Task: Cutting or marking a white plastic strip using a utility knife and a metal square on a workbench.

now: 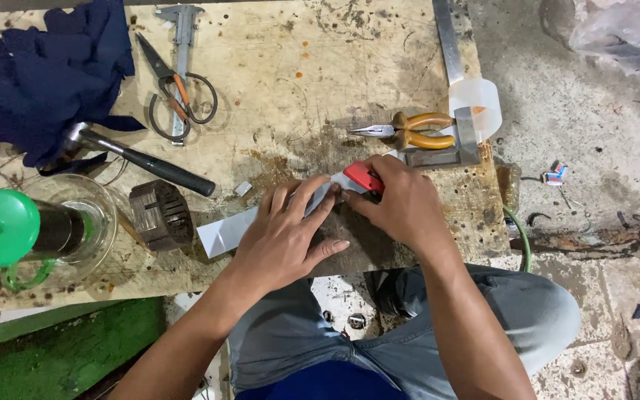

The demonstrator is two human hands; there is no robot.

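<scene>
Head view:
Left hand (287, 237): laid flat, fingers spread, pressing on white strip (235, 228); grip open, palm down.
Right hand (401, 204): grip closed around red cutter (363, 178), tip held at the strip's far end, just beside left fingertips.
White strip: flat on counter (298, 81), near its front edge, slanting from lower left up to the cutter.
Pliers (412, 132): orange handles, lying just beyond right hand.
Metal square (453, 89): along counter's right edge, clear tape roll (479, 100) upon it.
Hammer (142, 161): black handle, left of centre.
Scissors (175, 100) and caliper (181, 44): crossed, far side.
Dark blue cloth (46, 74): far left corner.
Glass jug (75, 222): green lid, left edge.
Dark slotted block (161, 215): between jug and strip.
</scene>
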